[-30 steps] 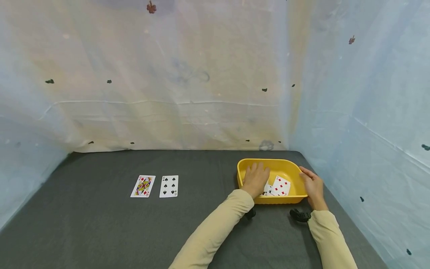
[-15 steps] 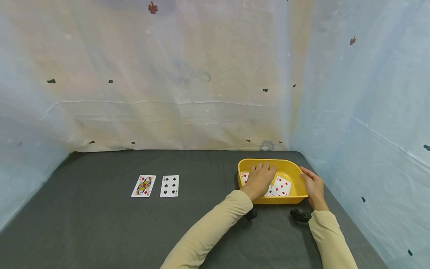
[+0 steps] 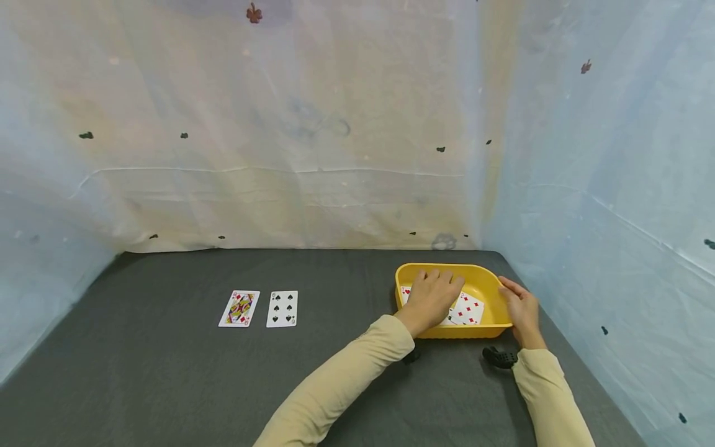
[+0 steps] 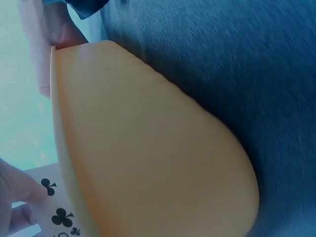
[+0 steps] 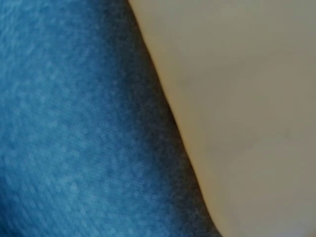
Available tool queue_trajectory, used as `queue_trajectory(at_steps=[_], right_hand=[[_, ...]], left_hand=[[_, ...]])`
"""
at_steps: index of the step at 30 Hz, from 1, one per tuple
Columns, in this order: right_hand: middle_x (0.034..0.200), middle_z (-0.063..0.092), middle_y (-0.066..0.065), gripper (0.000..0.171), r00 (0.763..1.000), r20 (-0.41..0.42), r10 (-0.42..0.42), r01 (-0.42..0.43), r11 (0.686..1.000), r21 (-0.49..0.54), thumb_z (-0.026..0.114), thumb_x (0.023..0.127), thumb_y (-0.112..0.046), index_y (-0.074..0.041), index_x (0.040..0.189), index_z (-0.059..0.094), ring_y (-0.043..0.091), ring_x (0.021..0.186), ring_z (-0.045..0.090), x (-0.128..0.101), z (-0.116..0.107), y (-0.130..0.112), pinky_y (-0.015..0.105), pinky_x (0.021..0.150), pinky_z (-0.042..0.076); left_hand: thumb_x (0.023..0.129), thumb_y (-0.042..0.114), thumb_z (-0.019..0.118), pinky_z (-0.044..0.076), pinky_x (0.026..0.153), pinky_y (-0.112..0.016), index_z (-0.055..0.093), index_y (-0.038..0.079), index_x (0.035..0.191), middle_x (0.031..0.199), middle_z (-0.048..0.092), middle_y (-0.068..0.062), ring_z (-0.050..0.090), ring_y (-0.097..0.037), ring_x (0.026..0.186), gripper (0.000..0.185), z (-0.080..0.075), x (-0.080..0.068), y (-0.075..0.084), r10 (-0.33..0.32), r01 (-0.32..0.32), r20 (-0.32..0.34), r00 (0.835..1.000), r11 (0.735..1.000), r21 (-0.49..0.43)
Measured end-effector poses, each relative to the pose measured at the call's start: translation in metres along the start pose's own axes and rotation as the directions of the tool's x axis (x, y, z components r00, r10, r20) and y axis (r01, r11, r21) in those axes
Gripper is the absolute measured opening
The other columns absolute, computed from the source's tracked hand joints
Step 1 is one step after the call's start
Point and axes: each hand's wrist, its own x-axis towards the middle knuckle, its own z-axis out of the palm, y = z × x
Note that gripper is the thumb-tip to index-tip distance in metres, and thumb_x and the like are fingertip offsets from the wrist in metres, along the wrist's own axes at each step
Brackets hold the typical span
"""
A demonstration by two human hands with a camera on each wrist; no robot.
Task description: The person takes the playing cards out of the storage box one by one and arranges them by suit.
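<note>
**Two hands at the yellow tub, left one working through the cards**

We have both hands at the yellow tub (image 3: 481, 287), which sits on the dark bench (image 3: 167, 372) near its right back corner. Our left hand (image 3: 432, 297) is inside the tub, palm down, fingers spread flat over the loose cards (image 3: 468, 309) on its floor. In the left wrist view a fingertip (image 4: 30, 190) presses on a clubs card (image 4: 59, 212) just inside the tub wall; nothing there shows the fingers curled round a card, so we read them as laid flat on the cards rather than pinching one. Our right hand (image 3: 521, 308) rests against the tub's right rim, fingers bent loosely over its edge, steadying it. The right wrist view shows only the tub's outer wall and the bench.

Against the pictures from a second and half a second ago, our left hand has slid from the tub's left end toward its middle and back wall, and a red card (image 3: 406, 292) now peeks out at the left edge. The right hand has stayed put. To us this looks like sifting through the cards, with none lifted out yet.

Well apart to the left, a face card (image 3: 239, 308) and a nine of spades (image 3: 282, 308) lie side by side, face up.
</note>
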Motion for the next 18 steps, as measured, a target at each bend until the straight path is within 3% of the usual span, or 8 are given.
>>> queue_trajectory(at_steps=[6, 9, 14, 18], right_hand=[[0.141, 0.046, 0.021, 0.042, 1.000, -0.005, -0.005, 0.005, 1.000, 0.015, 0.049, 0.102, -0.021, -0.003, 0.140, 0.050, 0.000, 0.080, 0.056, 0.001, 0.000, 0.002, 0.019, 0.068, 0.052], [0.141, 0.046, 0.022, 0.042, 1.000, 0.001, -0.008, 0.008, 1.000, 0.016, 0.048, 0.102, -0.021, -0.003, 0.141, 0.049, -0.002, 0.079, 0.056, 0.001, 0.000, 0.002, 0.019, 0.069, 0.052], [0.141, 0.045, 0.022, 0.043, 1.000, 0.005, 0.001, -0.001, 1.000, 0.019, 0.048, 0.103, -0.022, -0.003, 0.141, 0.049, -0.002, 0.078, 0.057, 0.001, 0.000, 0.002, 0.020, 0.069, 0.052], [0.141, 0.046, 0.021, 0.042, 1.000, 0.001, 0.009, -0.009, 1.000, 0.022, 0.048, 0.103, -0.022, -0.004, 0.141, 0.050, -0.001, 0.078, 0.057, 0.001, 0.000, 0.002, 0.020, 0.068, 0.053]], left_hand=[[0.098, 0.022, 0.056, 0.039, 0.063, -0.029, 0.062, 0.023, 0.106, 0.093, 0.059, 0.006, 0.053, -0.013, 0.071, 0.010, -0.004, -0.007, -0.008, 0.046, -0.037, -0.103, 0.994, 0.995, 0.091], [0.099, 0.022, 0.053, 0.041, 0.065, -0.029, 0.061, 0.022, 0.104, 0.091, 0.058, 0.005, 0.053, -0.013, 0.069, 0.008, -0.007, -0.010, -0.012, 0.046, -0.037, -0.115, 0.992, 0.996, 0.078], [0.097, 0.018, 0.056, 0.046, 0.071, -0.031, 0.059, 0.016, 0.102, 0.089, 0.059, 0.004, 0.055, -0.010, 0.067, 0.006, -0.011, -0.014, -0.021, 0.014, -0.023, -0.140, 0.990, 0.998, -0.066], [0.091, 0.011, 0.061, 0.043, 0.062, -0.024, 0.059, 0.013, 0.096, 0.083, 0.057, 0.002, 0.050, -0.008, 0.060, 0.006, -0.012, -0.018, -0.030, -0.031, -0.020, -0.198, 0.980, 0.969, -0.248]])
